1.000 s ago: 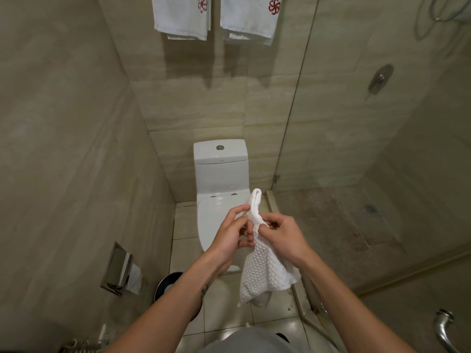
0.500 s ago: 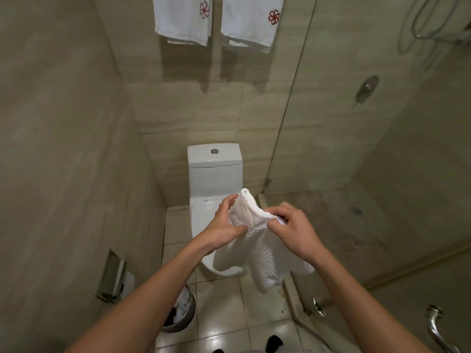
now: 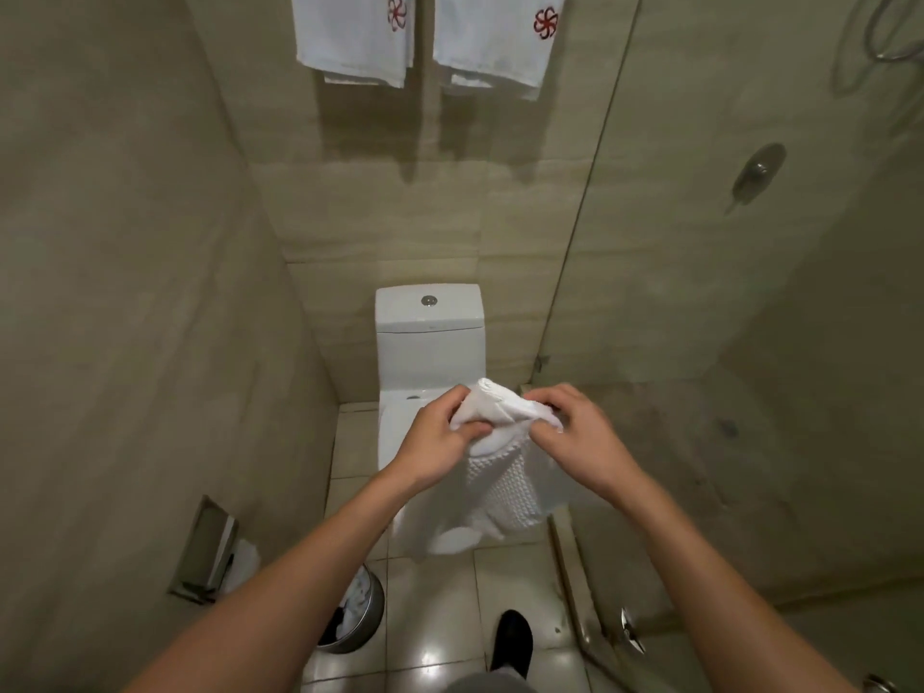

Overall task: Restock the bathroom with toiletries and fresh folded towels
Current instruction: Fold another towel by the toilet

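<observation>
While the left hand and right hand both pinch the towel's top edge, it hangs in midair over the toilet, not resting on anything.

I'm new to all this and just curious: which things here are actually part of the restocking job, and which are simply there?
Part of the job: waffle towel, gripped by left hand and right hand; left hanging towel and right hanging towel on the wall.

Just there: toilet, waste bin, paper holder, shower valve.
</observation>
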Demonstrator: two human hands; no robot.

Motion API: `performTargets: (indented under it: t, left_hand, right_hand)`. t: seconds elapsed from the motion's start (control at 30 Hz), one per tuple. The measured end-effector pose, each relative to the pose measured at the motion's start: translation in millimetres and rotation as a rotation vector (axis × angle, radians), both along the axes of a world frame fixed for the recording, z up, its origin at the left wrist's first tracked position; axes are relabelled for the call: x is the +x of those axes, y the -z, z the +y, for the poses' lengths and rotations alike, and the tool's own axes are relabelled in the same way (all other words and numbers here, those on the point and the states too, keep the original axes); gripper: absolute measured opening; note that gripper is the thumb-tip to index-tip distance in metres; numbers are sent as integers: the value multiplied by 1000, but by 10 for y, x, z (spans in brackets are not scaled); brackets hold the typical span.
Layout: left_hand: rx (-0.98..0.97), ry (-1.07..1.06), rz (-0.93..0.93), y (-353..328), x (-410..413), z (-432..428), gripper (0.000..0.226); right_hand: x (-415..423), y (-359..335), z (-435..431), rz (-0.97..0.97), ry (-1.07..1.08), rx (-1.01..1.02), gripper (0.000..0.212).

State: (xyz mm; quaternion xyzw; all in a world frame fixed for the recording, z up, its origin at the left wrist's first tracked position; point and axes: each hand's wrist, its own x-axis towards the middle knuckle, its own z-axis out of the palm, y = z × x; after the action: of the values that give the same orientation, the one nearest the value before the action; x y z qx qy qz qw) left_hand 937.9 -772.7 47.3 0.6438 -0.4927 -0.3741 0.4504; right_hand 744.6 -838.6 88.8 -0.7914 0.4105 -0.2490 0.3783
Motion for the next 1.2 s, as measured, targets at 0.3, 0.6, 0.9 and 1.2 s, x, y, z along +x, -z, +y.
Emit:
performTargets:
  t: [0.3, 0.6, 0.9, 1.2]
  left_hand:
    - [34, -91, -319, -150, -51, -519, 22]
    - [235, -207, -432, 283, 200, -441, 20]
    - [153, -205, -630, 58, 402, -635, 10]
    - [71, -76, -775, -221, 705, -647, 17]
  right_hand:
    - [294, 35, -710, -84, -173, -66, 11]
    - [431, -180, -1026, -222, -184, -76, 16]
    - [296, -84, -1262, 244, -153, -271, 21]
    - [792, 132, -912, 329, -172, -199, 44]
